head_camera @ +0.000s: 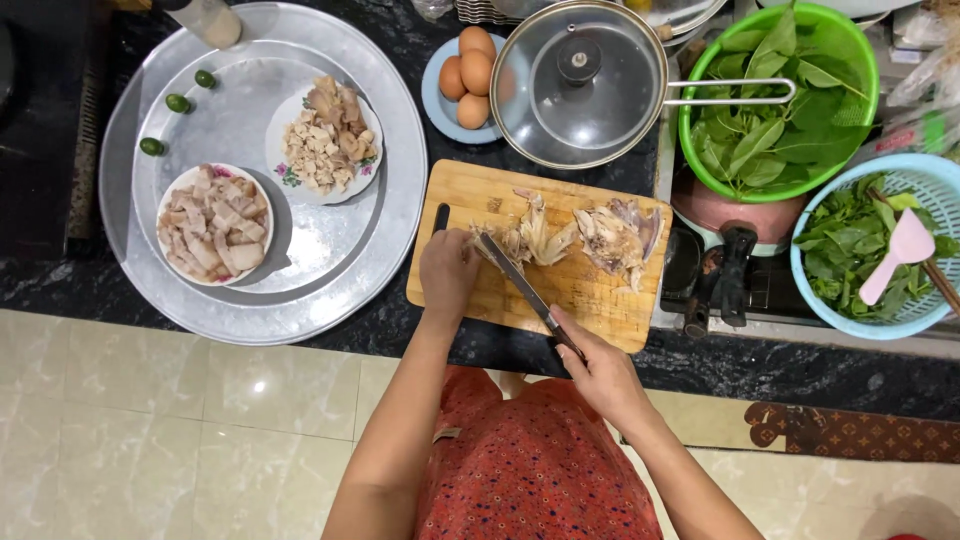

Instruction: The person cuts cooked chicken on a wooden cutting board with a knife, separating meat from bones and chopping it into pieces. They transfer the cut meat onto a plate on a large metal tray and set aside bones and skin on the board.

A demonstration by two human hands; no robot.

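A wooden cutting board (pixel 590 300) lies on the dark counter with pieces of cooked chicken (pixel 615 235) on it. My left hand (pixel 448 270) presses down on the chicken at the board's left side. My right hand (pixel 595 365) grips the handle of a knife (pixel 515 280), whose blade runs up and left onto the meat beside my left fingers.
A round metal tray (pixel 330 290) at left carries two plates of chopped meat (pixel 212 225) (pixel 325 135) and small green limes (pixel 178 103). Behind the board are a plate of eggs (pixel 470 75), a lidded pan (pixel 575 85), and green (pixel 855 60) and blue (pixel 925 310) baskets of leaves.
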